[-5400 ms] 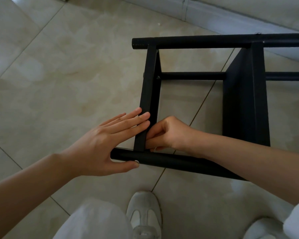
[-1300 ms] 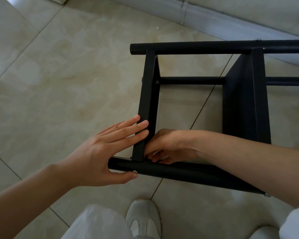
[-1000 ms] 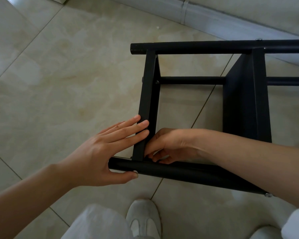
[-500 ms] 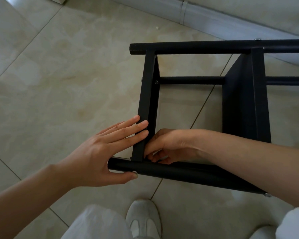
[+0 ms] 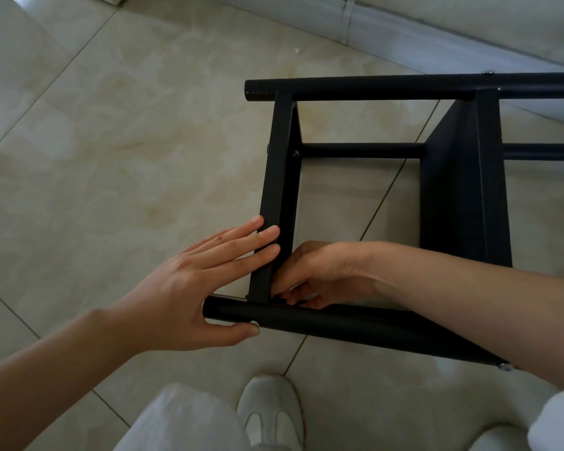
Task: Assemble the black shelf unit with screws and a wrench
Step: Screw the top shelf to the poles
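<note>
The black shelf unit [image 5: 463, 190] lies on its side on the pale tiled floor [image 5: 111, 141], its long round tubes running across the view and a flat end bar [image 5: 279, 190] crossing between them at its left end. The left hand [image 5: 189, 288] rests against that end of the unit, its fingers [image 5: 241, 242] straight and together, laid flat on the outer face of the end bar, while the thumb presses the underside of the nearest tube [image 5: 306, 317] beside a small screw head. The right hand [image 5: 319, 275] reaches inside the unit at the corner where the end bar meets the nearest tube, fingers curled and pinched at the joint; what they pinch is hidden. A white shoe [image 5: 271, 411] stands on the floor just in front of the unit.
</note>
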